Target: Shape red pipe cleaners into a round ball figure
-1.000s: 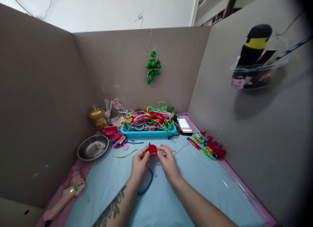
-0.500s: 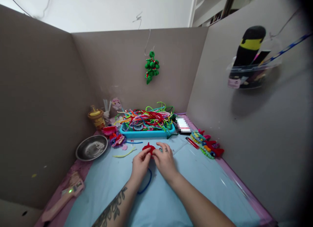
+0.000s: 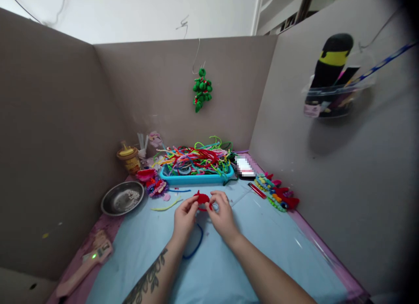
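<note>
Between my two hands is a small red fuzzy piece (image 3: 203,198), apparently bent from pipe cleaner, with a pointed tip at its upper left. My left hand (image 3: 185,215) pinches its left side between thumb and fingers. At its lower right, my right hand (image 3: 222,216) pinches the red piece, and a thin red strand shows between the hands. A blue pipe cleaner (image 3: 198,245) lies curved on the light blue table cover (image 3: 262,251) below my hands. Further left rests a yellow-green pipe cleaner (image 3: 166,206).
A blue tray (image 3: 196,180) heaped with colourful pipe cleaners stands at the back. Left are a metal bowl (image 3: 113,202) and a pink glue gun (image 3: 85,267). At right lie a phone (image 3: 245,167), a red tool (image 3: 257,190) and finished colourful pieces (image 3: 278,195). Grey panels (image 3: 327,173) enclose the table.
My hands have drawn slightly apart, the left one shifting a little left. More of the red piece shows, and a thin red strand is now visible beneath it.
</note>
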`<state>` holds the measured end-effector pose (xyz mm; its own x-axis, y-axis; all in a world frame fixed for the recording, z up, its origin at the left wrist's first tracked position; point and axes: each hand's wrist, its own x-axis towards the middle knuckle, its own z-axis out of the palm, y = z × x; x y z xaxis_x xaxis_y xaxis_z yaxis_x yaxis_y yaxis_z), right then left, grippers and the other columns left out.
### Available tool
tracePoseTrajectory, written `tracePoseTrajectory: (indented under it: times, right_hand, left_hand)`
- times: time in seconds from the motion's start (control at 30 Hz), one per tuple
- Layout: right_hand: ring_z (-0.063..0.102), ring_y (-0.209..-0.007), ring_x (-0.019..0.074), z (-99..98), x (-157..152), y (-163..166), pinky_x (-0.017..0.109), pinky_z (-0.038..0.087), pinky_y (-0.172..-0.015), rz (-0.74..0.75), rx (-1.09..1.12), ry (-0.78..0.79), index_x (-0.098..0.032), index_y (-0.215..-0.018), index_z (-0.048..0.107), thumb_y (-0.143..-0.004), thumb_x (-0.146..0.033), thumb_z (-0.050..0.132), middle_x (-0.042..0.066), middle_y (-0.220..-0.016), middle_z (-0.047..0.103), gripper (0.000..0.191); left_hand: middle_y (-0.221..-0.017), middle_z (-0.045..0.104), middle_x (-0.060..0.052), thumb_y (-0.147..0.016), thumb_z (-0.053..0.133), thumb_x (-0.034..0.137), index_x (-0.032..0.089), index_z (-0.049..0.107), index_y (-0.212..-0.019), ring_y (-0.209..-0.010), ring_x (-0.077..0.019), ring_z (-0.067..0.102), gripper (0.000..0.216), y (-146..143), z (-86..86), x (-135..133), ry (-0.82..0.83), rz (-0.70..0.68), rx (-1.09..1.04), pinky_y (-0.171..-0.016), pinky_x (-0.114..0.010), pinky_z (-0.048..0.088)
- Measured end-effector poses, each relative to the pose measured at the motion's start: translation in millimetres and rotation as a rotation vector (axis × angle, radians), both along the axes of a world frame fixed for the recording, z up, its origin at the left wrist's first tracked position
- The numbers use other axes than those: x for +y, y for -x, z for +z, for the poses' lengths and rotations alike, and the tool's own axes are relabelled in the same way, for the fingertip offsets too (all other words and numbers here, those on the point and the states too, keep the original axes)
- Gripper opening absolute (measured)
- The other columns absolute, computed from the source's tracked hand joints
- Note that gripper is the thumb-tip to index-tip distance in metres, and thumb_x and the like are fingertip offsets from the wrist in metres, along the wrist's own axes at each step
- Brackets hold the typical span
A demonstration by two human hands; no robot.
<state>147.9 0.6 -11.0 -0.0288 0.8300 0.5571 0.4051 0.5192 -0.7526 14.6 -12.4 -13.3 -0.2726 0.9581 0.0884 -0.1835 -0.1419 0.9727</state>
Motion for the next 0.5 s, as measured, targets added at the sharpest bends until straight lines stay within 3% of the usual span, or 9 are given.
tracePoseTrajectory:
  times: [0.23,0.37,0.5]
  right_hand:
    - [0.051,-0.076,0.0169,-3.2,2.9,4.6,0.028,0.042,-0.069,-0.025,0.208,0.106,-0.021,-0.072,0.05,-0.082,-0.026,0.053,0.001,-0.078,0.05,0.011]
    - [0.048,-0.07,0.0154,-3.9,1.1,7.1,0.027,0.041,-0.066,-0.018,0.198,0.13,-0.02,-0.073,0.052,-0.081,-0.026,0.055,0.0,-0.076,0.049,0.01]
    - [0.05,-0.072,0.0163,-5.3,0.7,8.0,0.028,0.042,-0.067,-0.014,0.215,0.175,-0.02,-0.076,0.056,-0.078,-0.027,0.059,0.002,-0.079,0.05,0.008]
  left_hand:
    - [-0.089,0.072,-0.01,-0.07,0.067,0.034,0.016,0.071,-0.094,-0.079,-0.0208,0.066,0.03,-1.7,1.9,-4.6,-0.043,0.034,0.099,-0.07,-0.031,0.051]
    - [-0.081,0.071,-0.007,-0.071,0.066,0.035,0.017,0.069,-0.096,-0.062,-0.0153,0.062,0.031,-4.2,2.4,-7.9,-0.038,0.039,0.135,-0.057,-0.026,0.048]
    - [-0.076,0.069,-0.004,-0.074,0.064,0.034,0.016,0.067,-0.098,-0.044,-0.0074,0.048,0.03,-6.1,2.1,-9.7,-0.037,0.01,0.147,-0.044,-0.021,0.04]
